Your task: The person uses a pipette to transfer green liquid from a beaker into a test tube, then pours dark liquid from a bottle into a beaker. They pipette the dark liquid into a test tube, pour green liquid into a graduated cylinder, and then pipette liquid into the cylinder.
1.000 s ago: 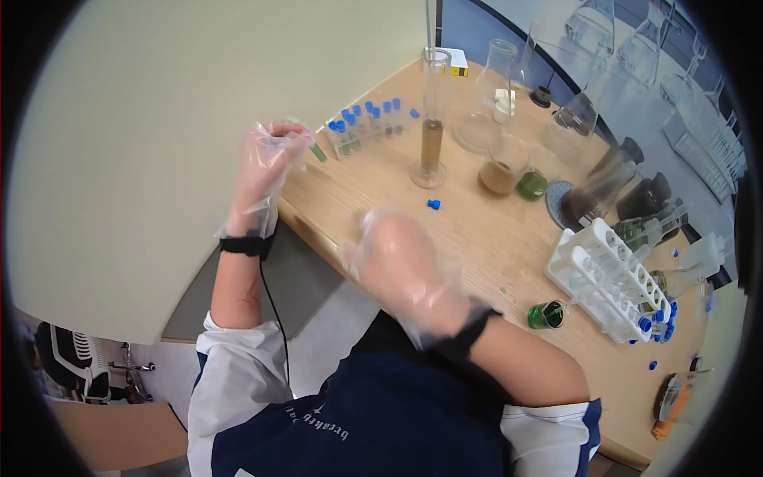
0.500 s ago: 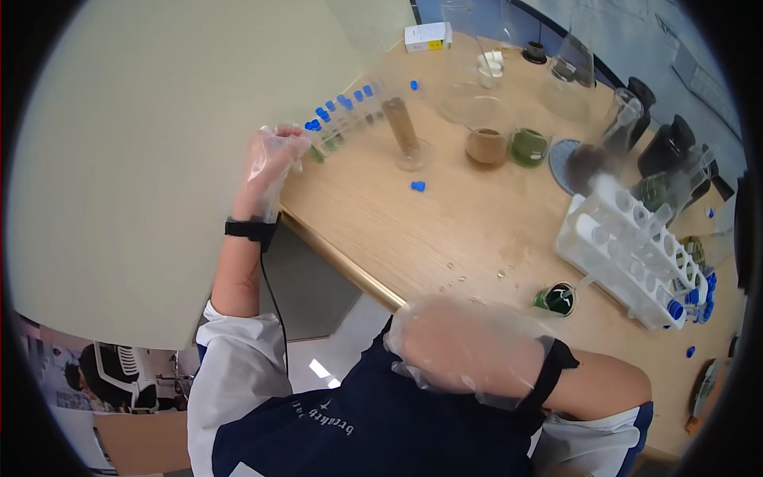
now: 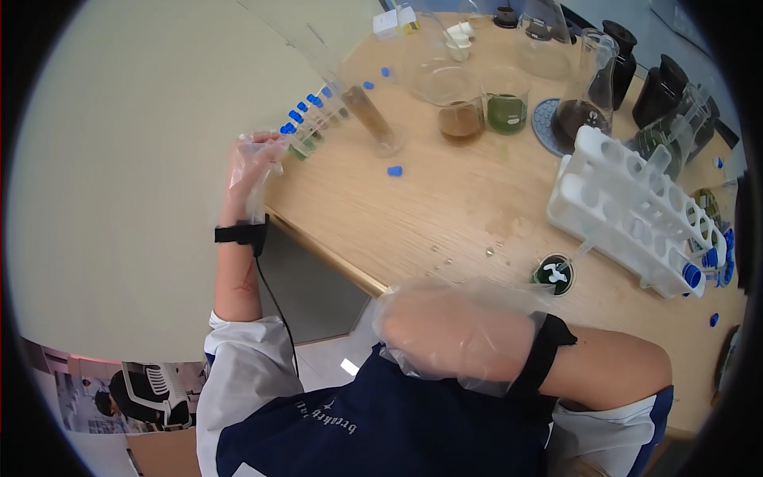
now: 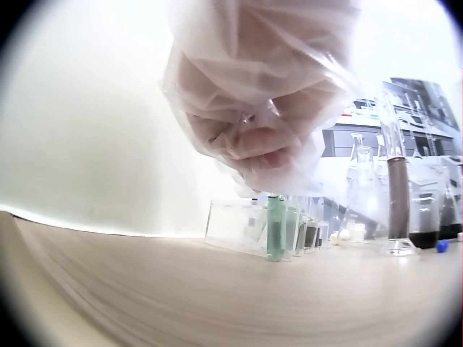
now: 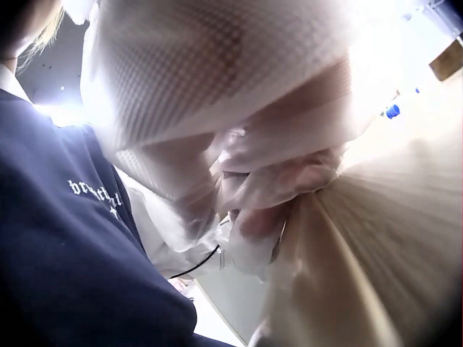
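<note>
1. While the left hand reaches to the far left of the table, its fingers curl and pinch the green tube.
2. That tube points down by the near end of the clear rack; I cannot tell if they touch.
3. At the near edge, the right hand has curled fingers. I cannot tell if they hold anything.
4. A blue cap lies near the brown cylinder.
5. On the right is a white rack.
</note>
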Demonstrator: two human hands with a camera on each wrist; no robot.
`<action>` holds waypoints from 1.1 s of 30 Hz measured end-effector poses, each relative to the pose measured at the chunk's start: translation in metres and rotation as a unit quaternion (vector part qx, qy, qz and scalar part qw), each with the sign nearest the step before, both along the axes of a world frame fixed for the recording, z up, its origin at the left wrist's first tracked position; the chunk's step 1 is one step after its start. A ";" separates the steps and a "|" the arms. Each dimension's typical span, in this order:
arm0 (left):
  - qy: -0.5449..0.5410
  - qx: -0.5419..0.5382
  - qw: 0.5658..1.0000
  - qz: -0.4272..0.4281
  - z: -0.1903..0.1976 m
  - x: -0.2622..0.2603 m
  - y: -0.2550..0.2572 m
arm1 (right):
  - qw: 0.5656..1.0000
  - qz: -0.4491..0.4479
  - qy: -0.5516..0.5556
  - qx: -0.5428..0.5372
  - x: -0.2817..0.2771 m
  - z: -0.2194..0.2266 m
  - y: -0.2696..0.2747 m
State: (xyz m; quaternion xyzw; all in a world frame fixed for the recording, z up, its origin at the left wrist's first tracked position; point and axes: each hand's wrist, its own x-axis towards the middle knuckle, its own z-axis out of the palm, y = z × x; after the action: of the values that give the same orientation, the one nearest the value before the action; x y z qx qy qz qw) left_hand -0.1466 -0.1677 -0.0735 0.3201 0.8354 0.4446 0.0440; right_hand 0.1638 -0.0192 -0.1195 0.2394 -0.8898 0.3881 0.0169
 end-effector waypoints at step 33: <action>0.006 -0.019 1.000 -0.005 0.011 0.012 0.007 | 0.999 -0.008 -0.007 0.049 -0.004 0.005 -0.002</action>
State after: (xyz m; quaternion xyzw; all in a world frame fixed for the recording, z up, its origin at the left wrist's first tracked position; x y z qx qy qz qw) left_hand -0.1344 -0.1610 -0.0628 0.3261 0.8424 0.4264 0.0473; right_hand 0.1595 -0.0214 -0.1145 0.2298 -0.9098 0.3457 0.0022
